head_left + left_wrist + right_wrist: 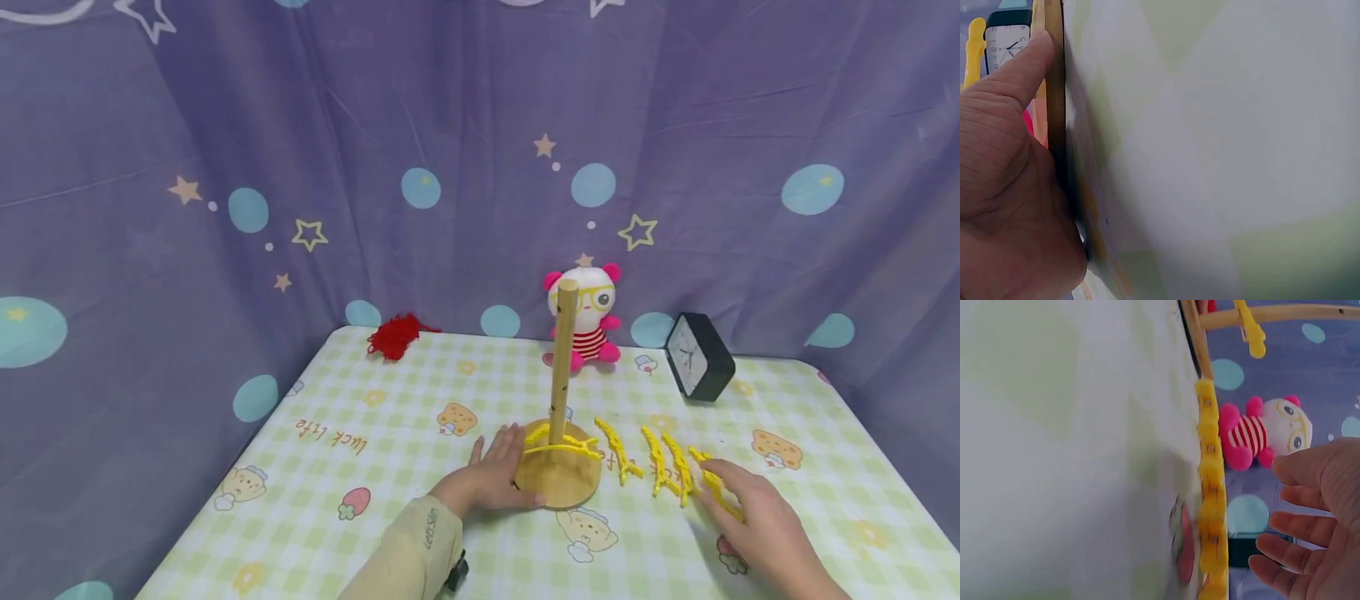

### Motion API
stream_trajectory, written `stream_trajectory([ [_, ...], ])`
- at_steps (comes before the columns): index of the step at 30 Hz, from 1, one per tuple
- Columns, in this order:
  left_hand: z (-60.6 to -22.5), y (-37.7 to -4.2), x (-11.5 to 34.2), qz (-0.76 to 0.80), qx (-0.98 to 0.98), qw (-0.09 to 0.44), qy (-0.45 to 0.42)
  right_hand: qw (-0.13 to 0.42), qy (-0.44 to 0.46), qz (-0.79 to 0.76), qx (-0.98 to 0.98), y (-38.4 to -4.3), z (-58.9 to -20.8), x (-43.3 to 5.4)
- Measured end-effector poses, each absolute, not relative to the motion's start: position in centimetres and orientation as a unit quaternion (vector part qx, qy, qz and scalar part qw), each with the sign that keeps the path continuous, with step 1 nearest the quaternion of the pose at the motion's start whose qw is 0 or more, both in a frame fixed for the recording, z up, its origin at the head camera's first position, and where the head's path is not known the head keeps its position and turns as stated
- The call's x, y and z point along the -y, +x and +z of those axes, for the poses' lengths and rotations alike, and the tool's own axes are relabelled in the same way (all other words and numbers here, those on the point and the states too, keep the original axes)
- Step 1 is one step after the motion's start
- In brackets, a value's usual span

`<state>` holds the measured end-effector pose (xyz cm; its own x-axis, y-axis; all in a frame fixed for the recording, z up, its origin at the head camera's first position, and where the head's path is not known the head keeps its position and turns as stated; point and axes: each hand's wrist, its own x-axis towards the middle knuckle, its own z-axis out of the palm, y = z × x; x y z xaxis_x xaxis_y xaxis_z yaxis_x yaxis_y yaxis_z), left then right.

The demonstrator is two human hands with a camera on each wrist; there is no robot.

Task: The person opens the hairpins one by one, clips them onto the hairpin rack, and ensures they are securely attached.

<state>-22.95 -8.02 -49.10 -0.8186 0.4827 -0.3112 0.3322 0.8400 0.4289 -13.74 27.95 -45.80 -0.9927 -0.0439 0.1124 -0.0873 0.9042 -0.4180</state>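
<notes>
A round wooden base (555, 487) carries an upright wooden post (563, 358) marked with small dark holes. Two yellow notched strips (562, 450) cross low around the post. My left hand (491, 475) holds the base at its left edge, the thumb in front and the fingers farther back. Several similar strips (657, 467) lie in a row right of the base. Over the rightmost strip (716, 487) is my right hand (757, 508); in the right wrist view its fingers (1297, 528) are spread and loosely bent, apart from the nearby yellow strip (1212, 487).
A pink and white plush toy (588, 312) sits behind the post, with a black square clock (699, 358) to its right. Red tangled string (396, 336) lies at the back left. A checked cloth (405, 467) covers the table, and a purple curtain (465, 250) hangs behind.
</notes>
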Motion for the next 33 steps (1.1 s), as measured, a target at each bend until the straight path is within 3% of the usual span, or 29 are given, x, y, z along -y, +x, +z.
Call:
stream_trajectory([
  [10,-47.1,-22.1,8.0,0.176,-0.937,0.21,0.217,0.018,-0.014,0.185,0.982,-13.9,-46.7,-31.0],
  [23,-46.9,-21.9,7.9,0.175,-0.937,0.211,0.217,-0.095,-0.041,0.176,0.979,-14.5,-47.8,-33.5],
  [33,-46.8,-21.9,7.9,0.175,-0.935,0.215,0.22,-0.089,-0.014,0.176,0.98,-14.1,-47.8,-34.8],
])
